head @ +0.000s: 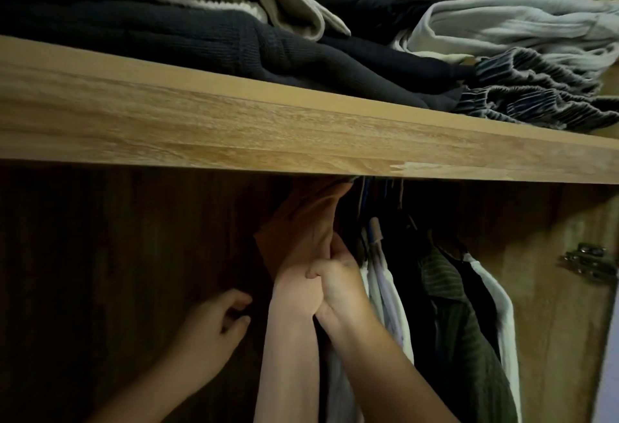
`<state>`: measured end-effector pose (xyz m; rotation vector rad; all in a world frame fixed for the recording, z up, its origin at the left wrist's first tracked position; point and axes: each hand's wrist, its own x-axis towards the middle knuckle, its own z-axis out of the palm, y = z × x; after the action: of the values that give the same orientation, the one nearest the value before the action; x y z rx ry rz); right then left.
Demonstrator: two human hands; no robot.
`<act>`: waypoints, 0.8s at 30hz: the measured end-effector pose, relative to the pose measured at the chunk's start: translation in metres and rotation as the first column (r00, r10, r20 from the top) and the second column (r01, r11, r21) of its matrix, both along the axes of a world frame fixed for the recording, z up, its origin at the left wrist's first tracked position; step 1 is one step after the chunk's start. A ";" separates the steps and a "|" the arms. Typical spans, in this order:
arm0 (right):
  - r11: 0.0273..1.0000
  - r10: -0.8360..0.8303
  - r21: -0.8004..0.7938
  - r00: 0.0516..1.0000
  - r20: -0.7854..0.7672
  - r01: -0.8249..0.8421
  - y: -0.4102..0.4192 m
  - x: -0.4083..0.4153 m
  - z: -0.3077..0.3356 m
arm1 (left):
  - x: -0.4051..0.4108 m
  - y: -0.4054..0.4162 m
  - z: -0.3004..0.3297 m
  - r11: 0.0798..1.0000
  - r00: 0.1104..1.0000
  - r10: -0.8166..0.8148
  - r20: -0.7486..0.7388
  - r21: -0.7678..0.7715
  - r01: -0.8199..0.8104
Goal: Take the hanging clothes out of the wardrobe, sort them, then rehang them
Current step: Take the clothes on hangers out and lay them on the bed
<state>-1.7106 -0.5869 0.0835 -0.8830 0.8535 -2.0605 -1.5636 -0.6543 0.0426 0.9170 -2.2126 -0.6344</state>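
Gripping a bunched fold of soft peach fabric, the right hand (338, 283) has its fingers (318, 272) curled tight into the cloth partway up a long peach garment (291, 339) that hangs at the left end of the row. Its smooth material drapes in a narrow column down to the bottom edge, and its top disappears under the shelf, so the hanger and rail are hidden. The left hand (214, 325) hovers just beside the garment, apart from it, fingers loosely curved and holding nothing, against the dark wood-grain back panel (117, 255).

To the right hang the other clothes, packed close — white shirts (385, 295) with thin crisp edges, something black, an olive ribbed shirt (465, 339), and another white piece at the end. A metal hinge (589, 262) sits on the pale side wall.

Above runs a thick light-oak shelf (234, 121), its front edge chipped near the middle. On it lie folded clothes — dark waffle knits (201, 34), a cream piece, pale grey cloth (522, 24) and striped pleated fabric (536, 94).
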 end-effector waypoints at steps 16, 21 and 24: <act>0.960 0.129 0.275 0.791 -0.598 0.051 0.154 -0.031 -0.053 | -0.068 0.009 0.011 0.987 0.972 -0.087 -0.220 -0.150 0.054; 0.898 0.219 0.423 0.707 -0.672 0.124 0.213 -0.047 -0.061 | -0.090 0.045 0.015 0.940 0.968 -0.177 -0.177 -0.322 0.113; 0.856 0.262 0.503 0.735 -0.625 0.122 0.258 -0.051 -0.058 | -0.100 0.072 0.016 0.872 0.969 -0.243 0.041 -0.428 0.237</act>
<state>-1.7618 -0.3293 0.0259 -1.3421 1.6410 -1.2788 -1.6636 -0.5826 0.0584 0.4116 -2.3397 -0.2338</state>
